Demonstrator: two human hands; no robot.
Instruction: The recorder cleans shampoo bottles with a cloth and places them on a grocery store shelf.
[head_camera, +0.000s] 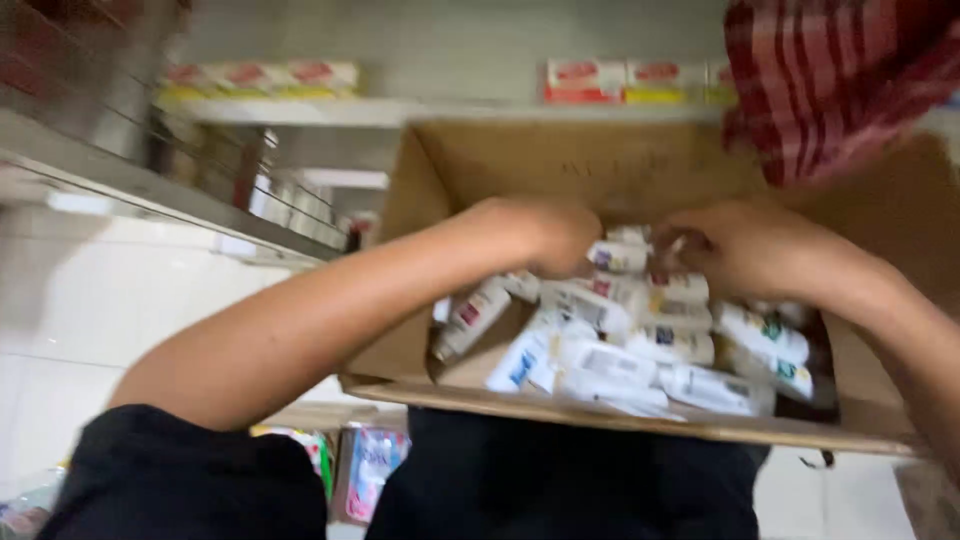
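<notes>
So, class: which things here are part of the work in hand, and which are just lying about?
In hand:
left hand
right hand
cardboard box
small white tubes

Lying about:
packets on the shelf
red checked cloth
pink packet below

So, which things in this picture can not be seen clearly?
Head view:
- Left hand and right hand: fingers curled among the white tubes, blurred; grip unclear.
- Tube prints: motion blur.
- Cardboard box: far right side covered by red checked cloth.
- Shelf packs: blurred, small.
</notes>
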